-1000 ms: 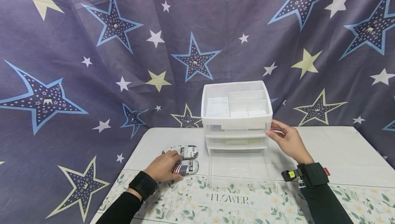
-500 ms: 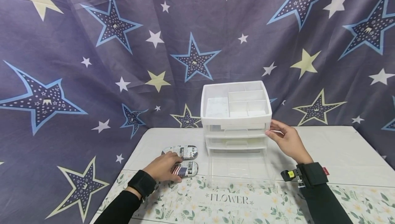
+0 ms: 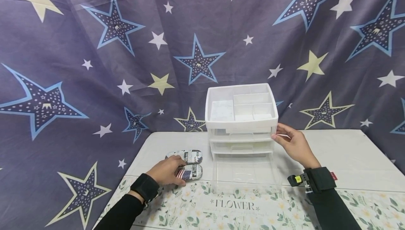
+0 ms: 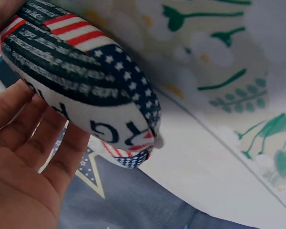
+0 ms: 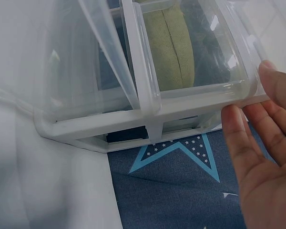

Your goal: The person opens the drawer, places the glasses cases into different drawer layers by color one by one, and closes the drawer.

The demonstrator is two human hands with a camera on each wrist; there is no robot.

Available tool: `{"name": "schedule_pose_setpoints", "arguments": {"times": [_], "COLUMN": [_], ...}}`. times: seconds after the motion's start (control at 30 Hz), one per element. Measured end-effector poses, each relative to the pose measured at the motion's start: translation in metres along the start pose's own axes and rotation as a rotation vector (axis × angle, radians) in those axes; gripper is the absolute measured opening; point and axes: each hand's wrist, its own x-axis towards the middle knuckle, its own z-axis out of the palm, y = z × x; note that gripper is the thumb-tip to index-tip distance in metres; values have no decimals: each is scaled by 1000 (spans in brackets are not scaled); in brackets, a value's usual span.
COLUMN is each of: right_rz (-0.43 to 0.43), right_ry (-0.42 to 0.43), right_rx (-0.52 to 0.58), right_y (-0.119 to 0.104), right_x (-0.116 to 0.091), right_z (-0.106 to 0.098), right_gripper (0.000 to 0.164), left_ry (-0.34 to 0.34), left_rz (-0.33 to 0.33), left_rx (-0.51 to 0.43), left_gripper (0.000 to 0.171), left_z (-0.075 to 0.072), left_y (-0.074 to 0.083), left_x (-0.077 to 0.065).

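Two oval, padded things with newspaper and flag print lie side by side on the table's left part. My left hand (image 3: 166,171) holds the near printed thing (image 4: 86,67), thumb on one side and fingers on the other; the far printed thing (image 3: 193,156) lies just behind it. A white drawer unit (image 3: 242,121) with clear drawers stands right of them. Its bottom drawer (image 3: 246,175) is pulled out toward me, with nothing visible inside. My right hand (image 3: 296,146) grips the unit's right side, thumb at the front edge (image 5: 271,76) and fingers at the side.
An olive-green fabric thing (image 5: 169,47) shows inside a closed drawer. Divided compartments (image 3: 254,108) form the unit's top. A floral cloth (image 3: 235,205) covers the table's front, and a starry curtain (image 3: 221,19) hangs right behind the table.
Both hands stay practically where they were, left on the near printed thing and right on the drawer unit. The whole head view has shifted very slightly.
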Motion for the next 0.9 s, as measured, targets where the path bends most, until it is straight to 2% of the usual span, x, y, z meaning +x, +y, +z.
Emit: {"name": "schedule_pose_setpoints", "arguments": {"times": [0.2, 0.47, 0.7, 0.9], "right_rz": [-7, 2, -5, -5], "right_ry": [-1, -6, 1, -4], "right_rx": [2, 0, 1, -10], "right_y": [-1, -1, -2, -2], "right_x": [0, -2, -2, -2], "right_z": [0, 0, 0, -1], "right_gripper": [57, 59, 56, 57], "left_ry": [10, 60, 101, 138], "left_rz": [2, 63, 89, 142], "left_rx": [-31, 2, 19, 51], "left_gripper": [67, 64, 66, 65], "left_z": [-11, -27, -45, -57], "left_y": [2, 7, 20, 34], "left_x": [4, 13, 21, 29]}}
